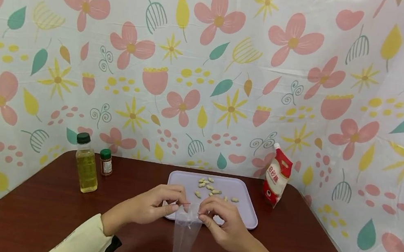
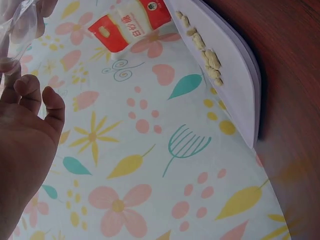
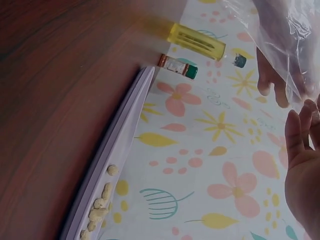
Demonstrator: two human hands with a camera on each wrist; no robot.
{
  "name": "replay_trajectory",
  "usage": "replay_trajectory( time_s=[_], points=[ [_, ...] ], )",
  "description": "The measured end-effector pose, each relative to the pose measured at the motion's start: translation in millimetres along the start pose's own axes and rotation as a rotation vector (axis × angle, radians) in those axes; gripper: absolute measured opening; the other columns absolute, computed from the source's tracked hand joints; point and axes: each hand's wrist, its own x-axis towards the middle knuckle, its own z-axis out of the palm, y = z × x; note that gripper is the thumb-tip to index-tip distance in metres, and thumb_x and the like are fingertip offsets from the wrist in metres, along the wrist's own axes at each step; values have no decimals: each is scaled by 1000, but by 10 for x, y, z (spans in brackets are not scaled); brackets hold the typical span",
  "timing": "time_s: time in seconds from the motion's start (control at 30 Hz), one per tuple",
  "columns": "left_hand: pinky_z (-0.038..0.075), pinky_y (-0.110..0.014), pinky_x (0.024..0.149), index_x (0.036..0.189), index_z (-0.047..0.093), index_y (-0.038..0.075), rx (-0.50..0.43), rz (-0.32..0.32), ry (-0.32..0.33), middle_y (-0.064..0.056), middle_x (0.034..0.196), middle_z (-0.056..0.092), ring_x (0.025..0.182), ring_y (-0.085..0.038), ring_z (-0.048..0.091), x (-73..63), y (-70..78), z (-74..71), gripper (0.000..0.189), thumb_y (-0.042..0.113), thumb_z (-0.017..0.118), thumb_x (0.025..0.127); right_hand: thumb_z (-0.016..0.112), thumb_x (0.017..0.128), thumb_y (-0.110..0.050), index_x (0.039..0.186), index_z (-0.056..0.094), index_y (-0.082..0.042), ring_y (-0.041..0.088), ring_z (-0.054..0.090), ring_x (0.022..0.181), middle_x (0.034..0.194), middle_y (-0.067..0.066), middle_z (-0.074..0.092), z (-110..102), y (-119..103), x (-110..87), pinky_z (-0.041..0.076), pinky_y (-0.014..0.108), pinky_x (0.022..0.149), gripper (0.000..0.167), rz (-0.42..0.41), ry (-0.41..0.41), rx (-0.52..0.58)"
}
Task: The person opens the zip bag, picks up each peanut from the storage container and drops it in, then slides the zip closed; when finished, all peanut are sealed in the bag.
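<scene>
A clear plastic bag [image 1: 186, 235] hangs down in front of the tray, its upper edge between the two hands. My left hand [image 1: 156, 204] pinches the bag's left side with thumb and fingers, where a thin red strip shows. On the opposite side, my right hand [image 1: 226, 225] pinches the edge with curled fingers. In the right wrist view, the bag [image 3: 280, 40] looks crinkled and see-through, and nothing is visible inside it. Just behind the hands lies a pale purple tray [image 1: 182, 176] with several unshelled peanuts [image 1: 216, 192] scattered on it.
An oil bottle [image 1: 86, 169] with a dark cap stands at the back left, beside a small green-capped jar [image 1: 106, 163]. A red and white pouch [image 1: 277, 177] is at the back right. Flowered cloth [image 1: 193, 71] hangs behind the dark wooden table [image 1: 138, 172].
</scene>
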Motion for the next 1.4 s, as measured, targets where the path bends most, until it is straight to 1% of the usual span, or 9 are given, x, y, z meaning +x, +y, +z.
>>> replay_trajectory(
  time_s=[0.2,0.27,0.4,0.5,0.63,0.83,1.03,1.2,1.4],
  points=[
    [44,-22,70,87,69,16,40,15,-16,6,88,54,78,-3,47,29,16,-16,24,3,53,98,63,93,2,95,62,-2,12,54,73,91,11,65,-23,-109,120,45,17,63,5,-69,-5,10],
    [44,-24,70,84,67,17,62,28,-20,7,88,53,79,-2,47,40,25,-26,24,2,54,97,62,95,-1,94,62,-2,11,52,72,90,10,65,-27,-108,128,43,15,63,1,-105,-24,-5],
    [43,-26,72,79,60,18,124,51,-27,8,91,51,82,-3,46,42,46,-53,25,3,55,97,57,99,-9,92,60,-3,10,52,72,87,5,63,-32,-89,118,42,14,65,10,-174,-85,-40],
    [41,-26,77,76,55,18,149,30,-31,6,97,51,88,-6,45,15,71,-76,26,5,53,99,56,100,-10,90,59,-3,9,51,71,83,2,60,-44,-92,120,42,15,65,11,-191,-115,-44],
    [39,-28,82,76,55,17,103,-43,-31,2,112,50,98,-11,44,-11,101,-91,26,7,52,100,56,100,-10,90,58,-4,7,47,67,80,1,56,-71,-113,123,40,14,60,12,-170,-117,-34],
    [45,-29,77,87,53,18,43,-76,1,1,119,55,101,-14,54,7,70,-27,15,22,62,97,56,100,-8,89,57,-5,5,44,65,80,0,55,-79,-100,97,38,12,57,11,-155,-115,-64],
    [49,-32,77,102,46,15,5,-126,11,-5,125,61,105,-21,61,-4,5,87,36,45,66,93,55,100,-6,92,60,-2,6,52,71,89,5,63,-73,-42,58,43,11,66,9,-165,-110,-128],
    [51,-35,84,119,45,13,-92,-151,33,-8,136,57,115,-24,60,-25,-27,160,47,45,67,92,52,101,-8,95,60,-1,10,59,80,95,7,64,-80,-32,36,47,16,72,12,-169,-117,-166],
    [48,-36,95,131,31,11,-262,-184,28,-9,144,49,122,-24,57,-42,-41,270,64,39,72,90,49,103,-10,95,59,-1,17,63,89,102,11,65,-73,-29,33,49,22,77,15,-206,-131,-222]
  ],
)
